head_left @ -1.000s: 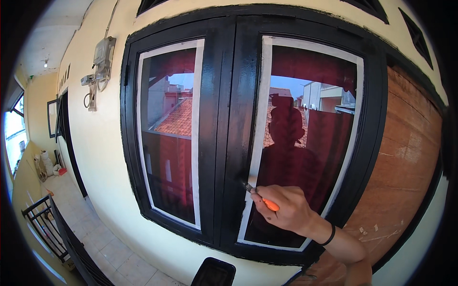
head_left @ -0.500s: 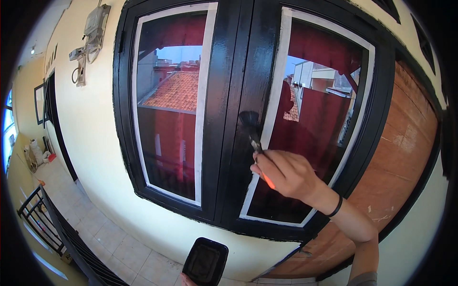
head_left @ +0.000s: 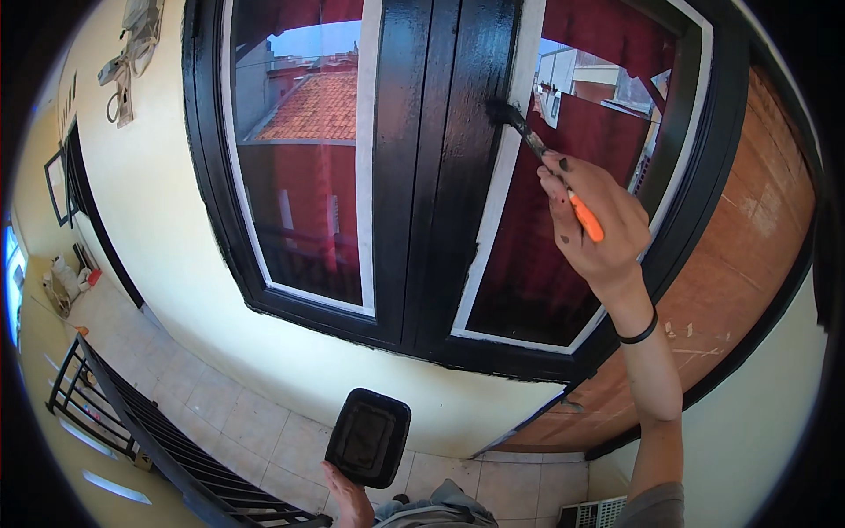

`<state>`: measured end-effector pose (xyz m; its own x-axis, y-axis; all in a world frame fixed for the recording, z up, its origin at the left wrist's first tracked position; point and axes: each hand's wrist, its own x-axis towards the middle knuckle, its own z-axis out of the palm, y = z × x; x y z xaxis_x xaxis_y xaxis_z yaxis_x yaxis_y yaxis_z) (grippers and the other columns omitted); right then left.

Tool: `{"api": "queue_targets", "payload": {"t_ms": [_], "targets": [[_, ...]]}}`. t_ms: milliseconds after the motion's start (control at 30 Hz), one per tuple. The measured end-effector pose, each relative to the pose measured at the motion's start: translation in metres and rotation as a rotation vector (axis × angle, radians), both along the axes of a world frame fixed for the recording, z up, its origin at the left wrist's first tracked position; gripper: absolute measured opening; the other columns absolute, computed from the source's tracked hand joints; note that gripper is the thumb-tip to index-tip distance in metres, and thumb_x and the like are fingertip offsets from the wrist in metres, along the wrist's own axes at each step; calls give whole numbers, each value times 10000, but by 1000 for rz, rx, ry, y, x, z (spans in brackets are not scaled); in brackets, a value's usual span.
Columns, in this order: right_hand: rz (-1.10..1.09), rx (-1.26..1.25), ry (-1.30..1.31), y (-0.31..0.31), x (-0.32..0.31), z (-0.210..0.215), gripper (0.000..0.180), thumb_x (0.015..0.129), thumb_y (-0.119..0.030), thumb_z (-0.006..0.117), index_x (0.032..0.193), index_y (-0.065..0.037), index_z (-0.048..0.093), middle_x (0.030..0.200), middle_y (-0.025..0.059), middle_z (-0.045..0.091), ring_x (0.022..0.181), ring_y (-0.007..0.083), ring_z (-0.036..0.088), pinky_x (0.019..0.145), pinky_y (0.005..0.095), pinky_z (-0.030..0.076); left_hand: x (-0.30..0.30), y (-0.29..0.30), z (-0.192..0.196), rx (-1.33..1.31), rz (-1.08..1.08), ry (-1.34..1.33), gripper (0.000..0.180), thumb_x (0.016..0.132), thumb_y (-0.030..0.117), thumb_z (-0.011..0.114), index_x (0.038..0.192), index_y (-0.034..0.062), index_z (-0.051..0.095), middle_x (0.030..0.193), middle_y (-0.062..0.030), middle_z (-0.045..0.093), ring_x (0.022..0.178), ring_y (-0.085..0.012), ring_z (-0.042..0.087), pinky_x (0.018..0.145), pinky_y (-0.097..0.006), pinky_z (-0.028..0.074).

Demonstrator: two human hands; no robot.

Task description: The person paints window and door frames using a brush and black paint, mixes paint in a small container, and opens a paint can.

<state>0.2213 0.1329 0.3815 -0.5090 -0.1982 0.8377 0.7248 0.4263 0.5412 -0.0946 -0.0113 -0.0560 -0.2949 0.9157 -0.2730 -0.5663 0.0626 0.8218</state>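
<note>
My right hand (head_left: 603,220), spotted with dark paint, is closed round a paintbrush (head_left: 531,134) with an orange handle end. Its black bristles touch the black window frame (head_left: 453,176) at the inner edge of the right-hand pane, beside the white masking tape (head_left: 497,207). Low in the middle, my left hand (head_left: 348,495) holds a black rectangular paint tray (head_left: 370,437) from below, its fingers mostly hidden. Dark paint coats the inside of the tray. Both panes are bordered with tape, and red curtains (head_left: 554,255) hang behind the glass.
A black metal railing (head_left: 167,440) runs along the lower left above the tiled floor (head_left: 238,418). Right of the window is a brown wooden panel (head_left: 695,290). An electric meter box (head_left: 136,26) hangs on the cream wall (head_left: 150,202). A white grate (head_left: 594,513) lies at the bottom right.
The brush has moved up the frame to the tape edge, its handle now slanting down to the right. The view has tipped lower, showing more of the tray and my left hand.
</note>
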Motion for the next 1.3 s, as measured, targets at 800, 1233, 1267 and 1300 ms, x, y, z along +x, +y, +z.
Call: {"api": "queue_targets", "payload": {"t_ms": [800, 1233, 1267, 1300], "targets": [[-30, -425, 254, -22, -10, -228, 332, 821, -49, 894, 1093, 40, 727, 1004, 172, 764, 792, 243, 771, 682, 317, 672, -17, -11, 22, -1, -94, 695, 880, 1136, 662, 221, 1455, -119, 472, 1443, -220, 540, 1275, -280, 532, 1188, -420, 366], [-33, -423, 318, -37, -32, -270, 341, 893, -190, 861, 1142, 7, 737, 1019, 138, 741, 859, 222, 764, 731, 302, 674, -35, -17, -12, 93, -114, 977, 547, 1186, 306, 378, 1527, -121, 337, 1468, -331, 460, 1285, -404, 503, 1208, -488, 347], [-44, -427, 327, -40, -31, -277, 341, 893, -190, 861, 1142, 7, 737, 1019, 138, 741, 859, 222, 764, 731, 302, 674, -37, -16, -17, 115, -116, 948, 535, 1185, 282, 385, 1533, -120, 328, 1475, -338, 454, 1297, -415, 500, 1215, -491, 341], [-90, -487, 299, -40, -32, -289, 344, 906, -200, 851, 1155, 5, 733, 1011, 130, 733, 857, 217, 761, 736, 303, 673, -53, -17, -31, 92, -175, 870, 575, 1184, 262, 397, 1607, -54, 170, 1572, -293, 356, 1401, -395, 424, 1258, -487, 293]]}}
